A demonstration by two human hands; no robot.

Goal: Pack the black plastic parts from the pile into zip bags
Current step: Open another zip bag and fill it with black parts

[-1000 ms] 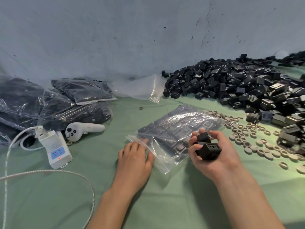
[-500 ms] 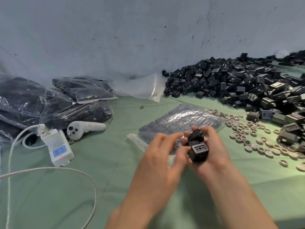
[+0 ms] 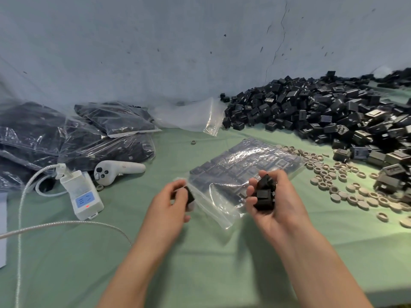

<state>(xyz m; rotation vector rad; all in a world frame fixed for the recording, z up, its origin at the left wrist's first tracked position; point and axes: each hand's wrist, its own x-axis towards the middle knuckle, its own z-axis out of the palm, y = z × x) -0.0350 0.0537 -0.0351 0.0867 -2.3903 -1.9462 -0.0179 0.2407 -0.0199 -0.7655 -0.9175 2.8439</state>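
A clear zip bag [image 3: 242,167] lies on the green cloth, partly filled with flat rows of black plastic parts, its open mouth toward me. My left hand [image 3: 169,203] holds one black part [image 3: 189,195] at the bag's mouth, at its left corner. My right hand [image 3: 273,201] is cupped palm up over the bag's near right edge and grips a small stack of black parts [image 3: 264,193]. The big pile of black parts [image 3: 329,112] spreads along the wall at the right.
Filled zip bags [image 3: 73,141] are heaped at the left, an empty bag [image 3: 195,116] leans on the wall. A white controller [image 3: 115,171], a white box with a blue label [image 3: 83,195] and its cable [image 3: 66,223] lie at the left. Beige rings [image 3: 347,187] are scattered at the right.
My left hand took one black part from the stack in my right hand and moved left with it to the bag's mouth. My right hand stayed about where it was.
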